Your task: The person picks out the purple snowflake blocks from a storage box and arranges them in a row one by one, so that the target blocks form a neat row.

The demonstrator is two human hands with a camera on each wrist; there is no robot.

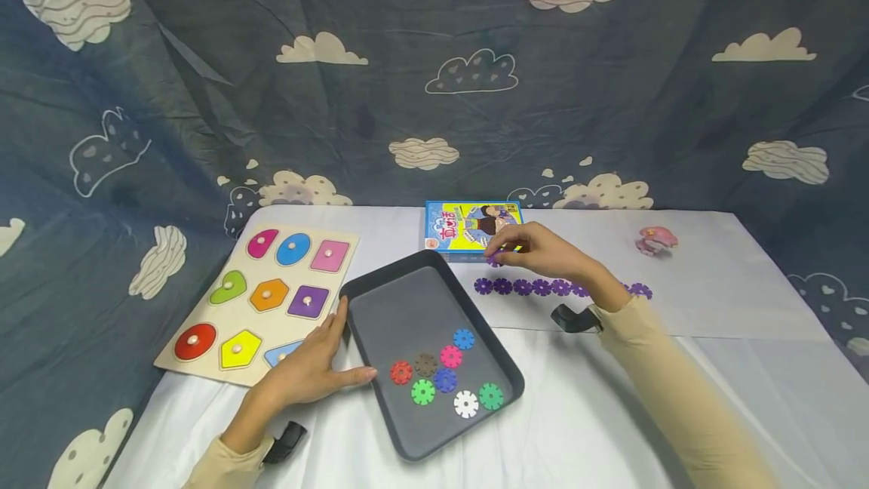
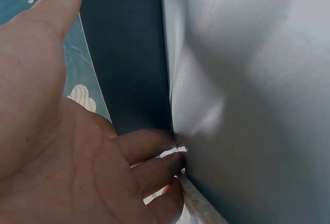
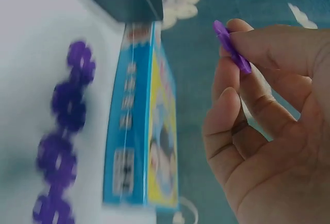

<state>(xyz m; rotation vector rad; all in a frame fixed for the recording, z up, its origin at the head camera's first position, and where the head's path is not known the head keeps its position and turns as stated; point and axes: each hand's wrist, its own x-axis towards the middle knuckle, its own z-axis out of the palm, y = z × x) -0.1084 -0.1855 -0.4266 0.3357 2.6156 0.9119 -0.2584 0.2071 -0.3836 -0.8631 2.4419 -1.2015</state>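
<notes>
Between thumb and fingertips, my right hand pinches a purple notched plastic disc. It is held above the table, in front of a blue and yellow box. Below it lies a row of purple notched discs, partly hidden by the right forearm. My left hand rests against the left side of a dark grey tray, thumb and fingers spread along its edge. In the left wrist view its fingertips touch the tray's side. Several coloured notched discs lie in the tray's near half.
A wooden shape puzzle board with knobbed pieces lies left of the tray. Toward the right back sits a small pink toy. White cloth covers the table, and a dark cloud-patterned curtain hangs behind it.
</notes>
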